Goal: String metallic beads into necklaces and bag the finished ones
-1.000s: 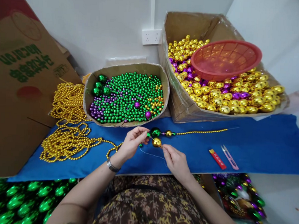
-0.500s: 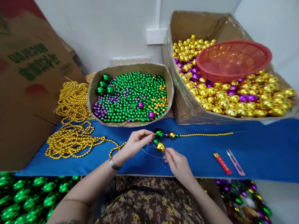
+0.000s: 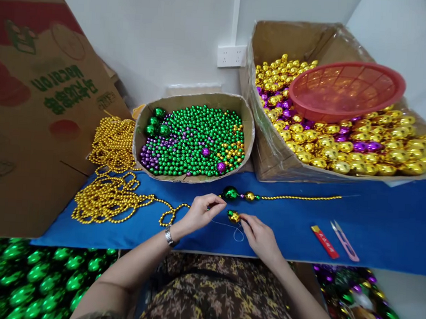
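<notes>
- Your counter [image 3: 391,226] carries the larger carton [image 3: 273,158] at its far edge, beside the smaller carton [image 3: 202,100].
- The bead strand [image 3: 300,198] lies across the counter's middle; green, purple and gold beads are already threaded, and bare thread trails toward the right end.
- Your right hand [image 3: 261,233] has its grip on the gold bead, nearer the front edge.
- Your left hand [image 3: 205,210] has its grip closed, thumb to forefinger; you cannot tell on what.
- The large gold bead [image 3: 233,217] sits apart from the strand, seemingly unfinished.
- A small green bead [image 3: 230,213] touches it.
- The loose thread [image 3: 238,234] loops slack, apparently not yet tightened.
</notes>
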`<state>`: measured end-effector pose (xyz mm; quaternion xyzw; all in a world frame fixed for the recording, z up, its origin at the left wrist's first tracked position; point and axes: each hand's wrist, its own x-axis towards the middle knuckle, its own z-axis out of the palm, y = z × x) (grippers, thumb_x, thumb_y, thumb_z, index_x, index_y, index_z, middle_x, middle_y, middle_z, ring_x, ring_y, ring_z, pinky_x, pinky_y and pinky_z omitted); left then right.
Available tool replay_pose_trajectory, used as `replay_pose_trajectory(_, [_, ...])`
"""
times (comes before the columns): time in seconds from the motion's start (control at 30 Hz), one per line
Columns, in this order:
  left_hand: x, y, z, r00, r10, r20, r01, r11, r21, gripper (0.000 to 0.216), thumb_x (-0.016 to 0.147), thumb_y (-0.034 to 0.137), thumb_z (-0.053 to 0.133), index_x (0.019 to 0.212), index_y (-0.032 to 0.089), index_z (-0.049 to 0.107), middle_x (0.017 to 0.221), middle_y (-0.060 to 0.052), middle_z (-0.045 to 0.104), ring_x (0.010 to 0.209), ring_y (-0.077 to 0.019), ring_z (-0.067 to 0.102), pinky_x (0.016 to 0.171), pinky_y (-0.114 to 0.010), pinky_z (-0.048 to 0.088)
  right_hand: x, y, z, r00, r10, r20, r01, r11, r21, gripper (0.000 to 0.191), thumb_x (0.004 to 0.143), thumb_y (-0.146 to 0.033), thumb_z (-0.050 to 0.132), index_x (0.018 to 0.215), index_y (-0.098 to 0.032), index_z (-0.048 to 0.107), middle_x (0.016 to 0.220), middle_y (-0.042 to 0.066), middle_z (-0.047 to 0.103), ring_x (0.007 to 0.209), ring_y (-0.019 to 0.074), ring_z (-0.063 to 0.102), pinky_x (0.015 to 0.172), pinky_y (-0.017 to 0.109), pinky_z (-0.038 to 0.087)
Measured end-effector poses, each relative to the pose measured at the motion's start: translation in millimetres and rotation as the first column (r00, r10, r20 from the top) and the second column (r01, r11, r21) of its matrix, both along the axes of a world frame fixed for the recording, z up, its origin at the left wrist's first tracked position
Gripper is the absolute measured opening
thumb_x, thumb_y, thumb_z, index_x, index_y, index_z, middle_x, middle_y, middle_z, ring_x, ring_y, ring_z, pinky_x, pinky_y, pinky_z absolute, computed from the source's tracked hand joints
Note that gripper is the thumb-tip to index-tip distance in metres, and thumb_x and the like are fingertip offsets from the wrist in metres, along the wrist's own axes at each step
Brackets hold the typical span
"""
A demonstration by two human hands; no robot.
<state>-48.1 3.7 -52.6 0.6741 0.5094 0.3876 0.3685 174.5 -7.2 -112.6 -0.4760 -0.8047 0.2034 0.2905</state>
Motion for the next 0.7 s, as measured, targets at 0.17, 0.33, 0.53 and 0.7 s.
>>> replay_pose_trajectory(0.17, [-4.2,6.2,24.3,1.000,-0.025,-0.003,0.026,0.999,0.045,0.020,0.088,0.033,0.059,0.089,0.016,0.070,0.082,-0.004,0.071,0.073,-0.0139,0.064,0.066,-0.024,0.048,-5.0,4.1,19.5,0.999,-0.035,-0.039,0.036,0.999,0.023,0.033,0.098,-0.029,0.039,0.125,-0.020,0.056,0.116,0.010,0.068,0.103,0.0200,0.067,0.087,0.031,0.055])
replay_pose_trajectory(0.33, [-7.7,11.4,59.2,0.991,-0.067,0.113,0.065,0.998,0.027,0.021,0.087,0.035,0.061,0.089,0.016,0.070,0.082,-0.005,0.071,0.071,-0.0133,0.063,0.065,-0.024,0.050,-23.8,10.4,33.8,0.973,0.109,-0.202,-0.105,0.994,0.032,0.027,0.098,-0.026,0.040,0.113,-0.020,0.061,0.100,0.006,0.072,0.085,0.0158,0.070,0.080,0.027,0.057])
replay_pose_trajectory(0.53, [-77.1,75.6,78.2,0.982,0.181,-0.059,-0.168,0.971,0.171,0.021,0.088,0.034,0.057,0.089,0.016,0.068,0.086,-0.005,0.070,0.077,-0.0154,0.062,0.070,-0.029,0.049,-17.8,12.2,35.6,0.947,0.087,-0.308,-0.098,0.995,-0.022,0.022,0.097,-0.026,0.045,0.106,-0.020,0.064,0.093,0.004,0.073,0.070,0.0132,0.070,0.067,0.023,0.058])
replay_pose_trajectory(0.7, [-171.9,169.4,67.4,0.763,0.626,-0.159,-0.543,0.755,0.369,0.022,0.067,0.012,0.076,0.083,0.013,0.060,0.088,-0.006,0.063,0.108,-0.0243,0.052,0.102,-0.040,0.035,-17.6,9.2,39.4,0.936,0.062,-0.348,-0.096,0.992,-0.082,0.024,0.096,-0.029,0.047,0.108,-0.021,0.066,0.092,0.005,0.072,0.066,0.0131,0.069,0.063,0.023,0.057])
